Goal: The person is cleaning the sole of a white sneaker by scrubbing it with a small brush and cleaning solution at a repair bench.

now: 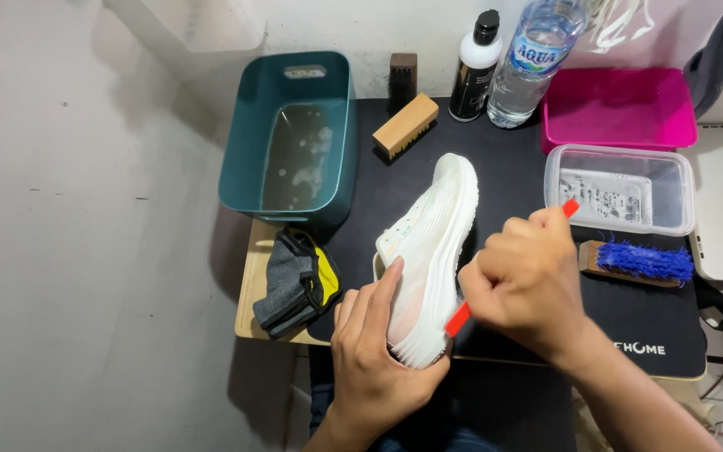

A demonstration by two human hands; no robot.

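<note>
On the black mat [512,176], left hand [374,351] grips white shoe [428,251], right hand [529,280] red brush [458,318] (teal tub [244,142] beside).

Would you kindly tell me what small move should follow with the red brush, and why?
Probably a short stroke along the sole: the right hand holds the red-handled brush against the white sneaker, which the left hand steadies on its side.
</note>
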